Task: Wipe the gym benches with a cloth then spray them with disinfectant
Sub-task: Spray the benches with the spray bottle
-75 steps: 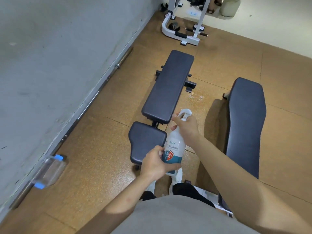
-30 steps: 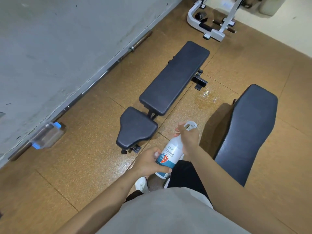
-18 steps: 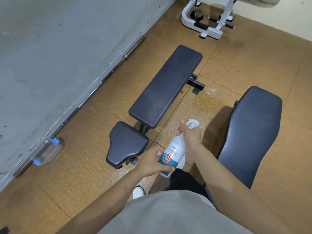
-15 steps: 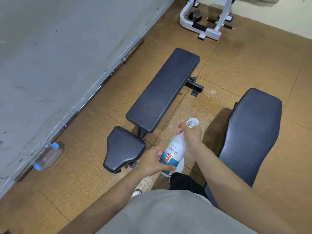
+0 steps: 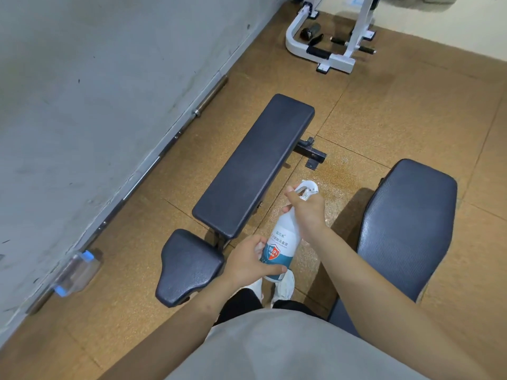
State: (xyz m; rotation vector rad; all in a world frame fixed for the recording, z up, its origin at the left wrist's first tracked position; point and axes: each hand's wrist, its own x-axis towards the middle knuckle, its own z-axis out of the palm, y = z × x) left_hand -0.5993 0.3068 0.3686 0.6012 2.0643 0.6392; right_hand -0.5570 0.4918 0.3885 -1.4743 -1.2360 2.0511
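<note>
Left grip [image 5: 247, 261] clamps the white plastic disinfectant spray bottle [image 5: 281, 239] by its body, right grip [image 5: 307, 212] round its trigger neck. Wiping seems over; spraying the flat black padded bench [image 5: 252, 165] looks underway.

Bare floor [image 5: 340, 174] gap btwn flat bench [image 5: 255, 165] & right bench [image 5: 406, 229], wall [image 5: 109, 78] close left

a gym: black padded flat bench [image 5: 255, 165] ahead of the left hand [image 5: 247, 263], white steel machine frame [image 5: 338, 61] beyond, steel barbell [image 5: 210, 95] further left.
</note>
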